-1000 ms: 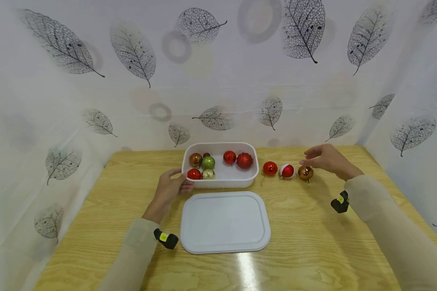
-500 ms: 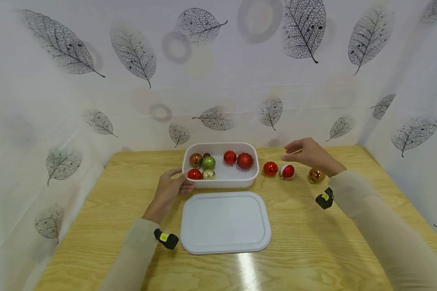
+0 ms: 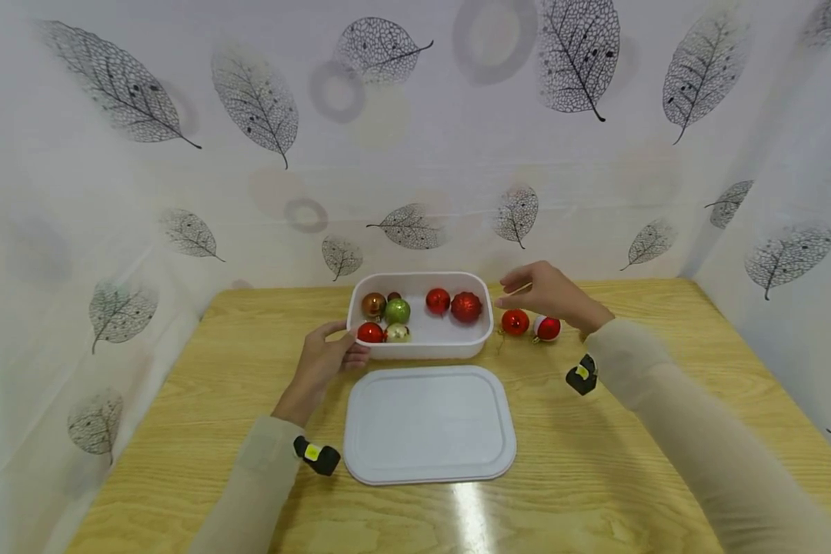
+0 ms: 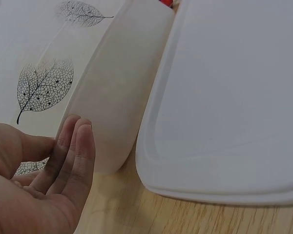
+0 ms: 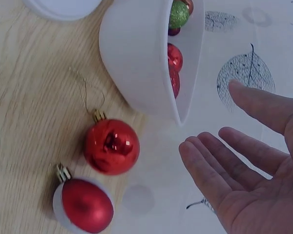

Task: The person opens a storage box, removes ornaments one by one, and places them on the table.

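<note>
A white plastic box holds several Christmas baubles: a copper one, a glittery green one, a pale gold one and several red ones, one of them textured. My left hand holds the box's near left corner, thumb and fingers on either side of the wall in the left wrist view. My right hand, with nothing in it, hovers just right of the box, fingers extended and spread from the thumb. Below it lie a shiny red bauble and a red-and-white bauble.
In front of the box a white lid lies flat on the wooden table. A leaf-patterned curtain hangs right behind the table and along its sides. The right wrist almost entirely covers another gold bauble on the table.
My right hand has moved left, from the gold bauble past the red-and-white one to beside the box. The gold bauble shifted slightly right earlier on. My left hand stays put.
</note>
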